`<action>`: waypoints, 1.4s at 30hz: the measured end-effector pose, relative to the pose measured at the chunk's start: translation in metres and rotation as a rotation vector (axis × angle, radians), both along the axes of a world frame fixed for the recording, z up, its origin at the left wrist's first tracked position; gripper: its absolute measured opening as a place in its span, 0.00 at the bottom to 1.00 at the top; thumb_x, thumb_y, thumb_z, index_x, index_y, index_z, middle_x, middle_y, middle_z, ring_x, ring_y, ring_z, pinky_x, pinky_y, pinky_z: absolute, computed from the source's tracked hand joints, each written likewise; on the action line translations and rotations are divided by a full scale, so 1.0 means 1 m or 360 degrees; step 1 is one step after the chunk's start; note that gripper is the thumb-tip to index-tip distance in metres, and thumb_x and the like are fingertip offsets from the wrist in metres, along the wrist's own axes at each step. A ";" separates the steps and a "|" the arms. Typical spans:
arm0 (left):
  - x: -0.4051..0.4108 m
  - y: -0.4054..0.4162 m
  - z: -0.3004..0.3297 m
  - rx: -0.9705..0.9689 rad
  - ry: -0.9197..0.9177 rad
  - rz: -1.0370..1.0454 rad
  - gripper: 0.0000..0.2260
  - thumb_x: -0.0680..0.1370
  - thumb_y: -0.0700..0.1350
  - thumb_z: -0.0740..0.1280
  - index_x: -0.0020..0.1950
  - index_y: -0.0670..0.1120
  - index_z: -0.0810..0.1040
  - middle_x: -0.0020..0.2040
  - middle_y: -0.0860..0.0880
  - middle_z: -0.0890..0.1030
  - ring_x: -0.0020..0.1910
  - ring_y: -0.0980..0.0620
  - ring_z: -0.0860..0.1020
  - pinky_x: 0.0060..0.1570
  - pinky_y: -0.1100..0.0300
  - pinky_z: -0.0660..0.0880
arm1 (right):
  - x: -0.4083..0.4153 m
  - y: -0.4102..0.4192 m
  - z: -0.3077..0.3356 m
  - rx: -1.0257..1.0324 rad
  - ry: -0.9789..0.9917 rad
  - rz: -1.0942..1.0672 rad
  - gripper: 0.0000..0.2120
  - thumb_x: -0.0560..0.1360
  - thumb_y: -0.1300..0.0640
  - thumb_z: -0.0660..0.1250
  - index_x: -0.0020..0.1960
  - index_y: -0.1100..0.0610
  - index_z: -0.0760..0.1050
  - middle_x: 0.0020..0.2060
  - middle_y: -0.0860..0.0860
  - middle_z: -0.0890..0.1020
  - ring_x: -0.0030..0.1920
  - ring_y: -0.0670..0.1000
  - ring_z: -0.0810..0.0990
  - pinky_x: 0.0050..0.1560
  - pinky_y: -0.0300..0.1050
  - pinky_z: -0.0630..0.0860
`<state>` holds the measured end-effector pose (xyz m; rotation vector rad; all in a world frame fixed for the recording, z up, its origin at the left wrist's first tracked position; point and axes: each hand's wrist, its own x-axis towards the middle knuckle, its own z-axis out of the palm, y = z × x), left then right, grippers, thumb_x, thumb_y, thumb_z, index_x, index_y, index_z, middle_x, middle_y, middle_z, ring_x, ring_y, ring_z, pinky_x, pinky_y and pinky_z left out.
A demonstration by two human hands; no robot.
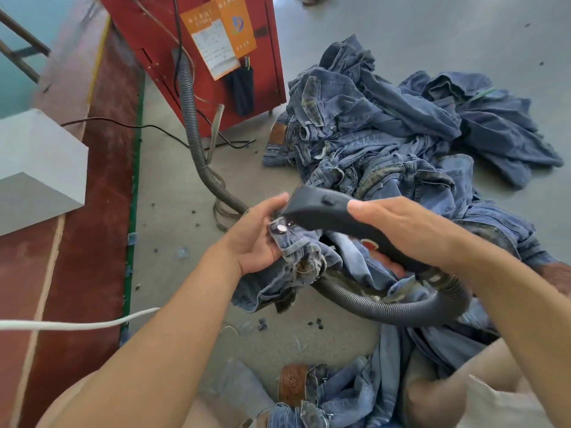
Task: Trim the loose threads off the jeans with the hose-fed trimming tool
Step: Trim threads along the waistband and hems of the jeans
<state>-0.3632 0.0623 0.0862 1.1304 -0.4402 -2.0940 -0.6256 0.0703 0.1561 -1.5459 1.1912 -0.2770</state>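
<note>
Grey concrete floor (173, 186), littered with small dark thread clumps; red metal cabinet (197, 57) behind, feeding a ribbed black hose (191, 112) that snakes across the floor and loops back to my tool. Heap of blue denim (386, 125) lies ahead, well apart from the piece in hand.

My left hand (256, 239) grips the waistband of the jeans (296, 251), thumb above, fingers curled beneath, lifting the edge by the metal button (281, 228) so the seam is presented taut and raised; I judge this keeps slack cloth out of the cutter. My right hand (411, 230) wraps over the trimming tool (321, 208), fingers closed round its body, nose set right at the button corner. Rest of the garment hangs crumpled below.

Textures: tool casing matte black, smooth, wedge-shaped; hose corrugated and flexible; denim stiff, washed, frayed at belt loop. A white cord (77, 324) crosses lower left.
</note>
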 end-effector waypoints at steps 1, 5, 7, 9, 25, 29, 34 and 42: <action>0.004 -0.001 -0.002 0.0059 -0.0144 0.0018 0.11 0.81 0.45 0.68 0.56 0.40 0.86 0.52 0.39 0.85 0.47 0.44 0.86 0.47 0.52 0.83 | -0.005 -0.003 0.000 0.0003 0.0028 -0.0097 0.35 0.75 0.23 0.58 0.40 0.57 0.76 0.27 0.56 0.78 0.23 0.55 0.74 0.27 0.47 0.74; 0.014 0.002 -0.008 0.0241 -0.0278 0.0082 0.12 0.84 0.37 0.60 0.63 0.35 0.79 0.51 0.37 0.86 0.46 0.42 0.87 0.47 0.48 0.85 | -0.018 -0.010 -0.008 0.0054 0.0166 -0.0299 0.38 0.71 0.22 0.60 0.40 0.60 0.76 0.27 0.59 0.77 0.23 0.58 0.74 0.24 0.47 0.73; 0.018 0.002 -0.008 0.0225 -0.0260 0.0098 0.14 0.85 0.39 0.59 0.66 0.36 0.78 0.56 0.38 0.85 0.51 0.42 0.86 0.51 0.46 0.84 | -0.021 -0.009 -0.012 0.0094 0.0277 -0.0271 0.38 0.71 0.22 0.59 0.39 0.59 0.75 0.26 0.59 0.77 0.22 0.57 0.75 0.24 0.46 0.73; 0.024 0.000 -0.009 0.0193 -0.0216 0.0098 0.16 0.85 0.41 0.58 0.67 0.37 0.79 0.61 0.38 0.84 0.56 0.41 0.85 0.55 0.44 0.83 | -0.023 -0.007 -0.017 0.0103 0.0370 -0.0199 0.39 0.73 0.22 0.58 0.40 0.60 0.76 0.25 0.58 0.78 0.22 0.57 0.75 0.23 0.43 0.73; 0.015 0.004 -0.035 0.0085 -0.0937 -0.0164 0.22 0.69 0.42 0.82 0.60 0.39 0.82 0.52 0.38 0.87 0.51 0.40 0.86 0.55 0.43 0.83 | -0.010 -0.008 -0.035 0.0335 0.0706 -0.0027 0.38 0.79 0.28 0.56 0.55 0.65 0.80 0.25 0.57 0.78 0.22 0.56 0.74 0.25 0.45 0.75; 0.021 0.000 -0.046 -0.0014 -0.1250 -0.0078 0.16 0.76 0.49 0.77 0.59 0.42 0.82 0.50 0.44 0.88 0.49 0.47 0.87 0.49 0.52 0.83 | -0.014 -0.008 -0.034 0.0309 0.0760 -0.0033 0.36 0.79 0.27 0.56 0.52 0.62 0.79 0.26 0.56 0.77 0.22 0.56 0.74 0.26 0.46 0.76; 0.022 0.001 -0.039 0.0049 -0.0794 -0.0003 0.20 0.81 0.56 0.68 0.65 0.43 0.80 0.58 0.42 0.86 0.57 0.44 0.85 0.55 0.50 0.82 | -0.022 -0.008 -0.031 0.0291 0.0691 0.0019 0.36 0.77 0.26 0.57 0.47 0.61 0.78 0.26 0.55 0.78 0.23 0.55 0.75 0.27 0.47 0.77; 0.016 0.006 -0.022 0.0063 -0.0333 -0.0091 0.28 0.81 0.65 0.61 0.65 0.45 0.83 0.65 0.39 0.82 0.61 0.39 0.83 0.50 0.49 0.83 | -0.014 -0.011 -0.034 0.0187 0.0665 0.0099 0.33 0.78 0.28 0.58 0.42 0.59 0.76 0.25 0.55 0.79 0.22 0.56 0.76 0.26 0.45 0.77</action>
